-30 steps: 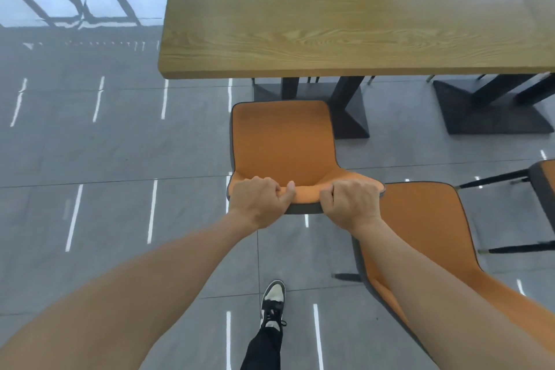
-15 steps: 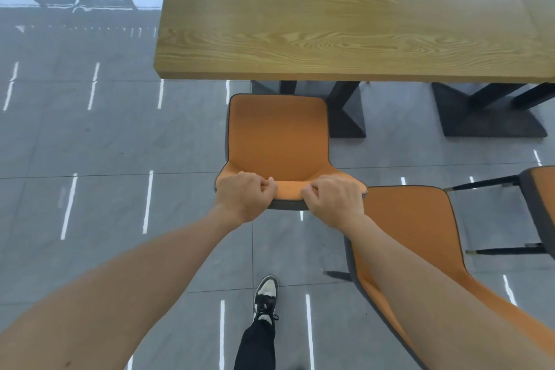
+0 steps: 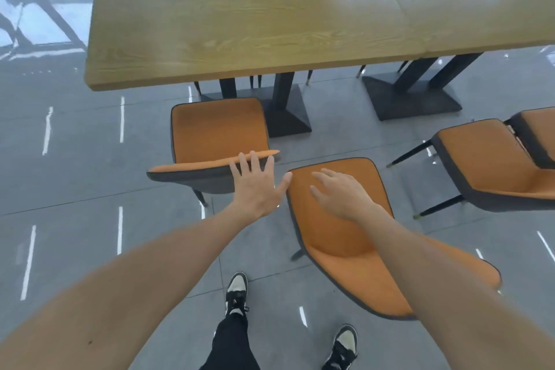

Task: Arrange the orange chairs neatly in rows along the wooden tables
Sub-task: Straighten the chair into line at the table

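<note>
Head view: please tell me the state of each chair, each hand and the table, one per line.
left hand: open, fingers straight, fingertips at the backrest top of the first chair.
right hand: open, over the second chair, holding nothing.
first chair: upright, facing the table, not tucked under.
second chair: turned at an angle, out of line.
third chair: angled, away from the table.
wooden table: bare top.

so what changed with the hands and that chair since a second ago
Both hands let go of the backrest of the chair at the table. The left hand is now open, fingertips at its top edge; the right hand has moved right, open over the angled chair. The first chair remains at the wooden table, not pushed under, and the angled chair is still askew.
</note>
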{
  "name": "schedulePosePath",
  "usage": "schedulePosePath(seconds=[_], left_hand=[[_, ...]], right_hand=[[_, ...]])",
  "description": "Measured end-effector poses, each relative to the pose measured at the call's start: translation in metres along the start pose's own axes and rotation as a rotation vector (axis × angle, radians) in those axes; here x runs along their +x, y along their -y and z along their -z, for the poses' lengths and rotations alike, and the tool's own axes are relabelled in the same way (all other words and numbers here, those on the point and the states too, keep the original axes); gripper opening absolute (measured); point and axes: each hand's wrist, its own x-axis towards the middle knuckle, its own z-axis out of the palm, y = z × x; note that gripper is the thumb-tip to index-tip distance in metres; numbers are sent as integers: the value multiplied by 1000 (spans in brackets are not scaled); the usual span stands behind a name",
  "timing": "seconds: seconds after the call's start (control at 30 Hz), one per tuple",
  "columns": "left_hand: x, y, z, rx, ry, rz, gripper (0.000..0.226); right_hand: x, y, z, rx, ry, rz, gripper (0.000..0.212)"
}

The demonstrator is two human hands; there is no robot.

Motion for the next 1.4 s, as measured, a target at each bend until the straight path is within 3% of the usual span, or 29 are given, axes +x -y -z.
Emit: schedulePosePath(seconds=[0.23,0.43,0.53,0.67,0.93,1.07,1.4], left_hand=[[-70,-138,-73,-157,40,-15,75],[-134,-240,-155,-124,213,20,81],[-155,-261,-179,-168,199,39,80],[-162,-266,-185,-186,69,53,65],[-125,-246,-178,-50,19,-13,73],[-72,-230,-154,9,-14,-23,77],[77,-192,-87,-8,-65,-12,78]], right_hand=[[-89,-129,-32,-34,-45,-52,59],[-167,-220,-65,-48,-41,-84,63],[-195,-250,-88,15,-85,-68,51],[-205,-255,-107,-32,-276,7,42],[-163,-253,-114,-43,-623,116,41],[-111,-244,-93,-43,-665,81,40],[37,-225,-18,-70,-565,20,45]])
